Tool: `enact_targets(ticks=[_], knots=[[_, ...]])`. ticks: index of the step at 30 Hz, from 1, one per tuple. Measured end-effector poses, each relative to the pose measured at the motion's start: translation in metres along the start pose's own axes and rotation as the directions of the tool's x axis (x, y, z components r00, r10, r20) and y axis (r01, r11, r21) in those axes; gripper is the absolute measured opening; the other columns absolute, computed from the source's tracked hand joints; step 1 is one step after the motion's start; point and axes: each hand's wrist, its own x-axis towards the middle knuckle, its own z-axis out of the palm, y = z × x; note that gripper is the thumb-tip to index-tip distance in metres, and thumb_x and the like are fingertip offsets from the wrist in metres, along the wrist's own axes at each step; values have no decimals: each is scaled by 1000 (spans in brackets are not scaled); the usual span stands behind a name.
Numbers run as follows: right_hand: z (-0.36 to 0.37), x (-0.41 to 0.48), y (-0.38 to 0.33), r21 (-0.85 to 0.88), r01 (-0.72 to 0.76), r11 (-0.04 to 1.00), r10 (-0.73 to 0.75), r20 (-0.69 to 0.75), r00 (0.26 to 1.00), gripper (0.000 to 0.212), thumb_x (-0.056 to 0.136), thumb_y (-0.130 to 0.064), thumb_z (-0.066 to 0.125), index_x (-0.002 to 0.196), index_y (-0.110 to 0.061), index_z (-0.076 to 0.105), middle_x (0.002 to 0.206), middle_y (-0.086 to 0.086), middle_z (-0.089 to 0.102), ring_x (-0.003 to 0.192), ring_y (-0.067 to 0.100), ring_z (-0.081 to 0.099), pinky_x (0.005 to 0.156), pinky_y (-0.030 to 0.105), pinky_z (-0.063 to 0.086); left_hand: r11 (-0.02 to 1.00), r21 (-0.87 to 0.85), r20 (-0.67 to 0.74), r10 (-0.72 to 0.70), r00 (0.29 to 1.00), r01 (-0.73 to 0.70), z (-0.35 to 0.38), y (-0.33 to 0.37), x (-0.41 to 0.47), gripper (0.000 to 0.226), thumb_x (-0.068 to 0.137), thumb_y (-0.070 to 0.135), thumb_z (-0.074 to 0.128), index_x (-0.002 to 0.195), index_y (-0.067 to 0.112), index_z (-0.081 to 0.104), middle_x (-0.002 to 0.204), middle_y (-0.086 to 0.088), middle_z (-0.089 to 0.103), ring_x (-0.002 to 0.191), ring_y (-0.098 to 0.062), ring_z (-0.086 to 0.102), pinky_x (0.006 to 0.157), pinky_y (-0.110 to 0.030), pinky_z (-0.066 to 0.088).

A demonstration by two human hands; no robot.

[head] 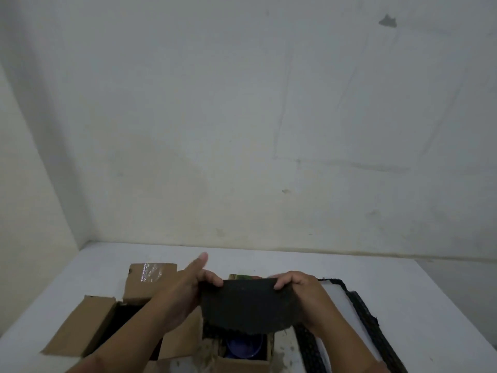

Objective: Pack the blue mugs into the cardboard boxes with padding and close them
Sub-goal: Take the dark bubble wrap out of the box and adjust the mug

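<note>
both hands hold a dark padding sheet by its far corners, the left hand pinching one corner with its forefinger pointing away, the right hand curled over the other. the sheet hangs just above an open cardboard box at the near edge, where a blue mug sits inside. a second open box stands to the left on the white bench, and black netted padding lies to the right.
</note>
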Motion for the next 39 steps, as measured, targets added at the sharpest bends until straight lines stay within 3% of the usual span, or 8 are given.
enact_targets(ticks=[7,10,14,20,25,29,34,39], knots=[[18,2,-10,-217,-29,976,47,80,996,43,86,3,43,65,-20,73,79,-5,73,80,14,66,62,17,50,893,440,287,-237,928,92,3,9,4,41,64,35,76,101,22,65,90,-1,67,83,-14,62,71,-25,42],[16,8,-2,60,-103,993,100,49,994,21,92,-22,52,103,-28,70,105,7,71,97,22,67,78,35,56,935,348,234,-155,960,66,8,5,7,10,76,15,69,85,16,69,83,-3,70,80,-19,65,74,-28,47],[16,7,14,342,-285,895,239,171,956,52,89,-55,42,118,-17,62,105,16,69,91,29,67,74,42,55,986,14,87,-169,982,168,12,-3,12,7,89,2,53,93,7,55,89,-14,69,81,-26,65,65,-34,50],[40,7,24,234,-152,960,150,26,988,25,85,5,56,102,-7,70,104,17,72,98,33,68,78,38,56,977,-98,102,-180,978,190,19,-10,10,15,90,-2,49,95,10,56,94,-16,69,83,-29,68,64,-36,54],[35,3,6,133,-135,982,135,5,991,32,86,6,47,78,-7,76,104,15,68,89,27,67,66,29,55,973,-165,93,-149,984,163,12,-9,11,36,88,2,39,68,14,66,79,-11,64,67,-21,60,51,-28,48],[30,3,2,40,-124,991,123,17,992,22,88,-9,52,83,-6,74,101,13,67,96,27,62,76,34,52,983,-78,207,-144,968,163,13,-5,4,17,74,26,67,86,15,64,87,-5,67,73,-19,63,55,-27,50],[27,0,8,-101,-114,988,122,75,990,22,84,-38,62,93,-21,72,104,2,69,100,22,63,81,39,55,990,65,122,-132,984,124,19,-14,9,56,80,-15,54,120,22,43,113,-21,56,100,-35,58,66,-35,51],[16,6,27,-41,-169,985,174,231,957,68,75,8,63,128,-32,48,123,10,55,111,29,58,85,38,55,994,33,51,-106,993,104,24,-28,8,33,79,-19,52,98,9,51,96,-10,64,90,-25,61,61,-31,51]])
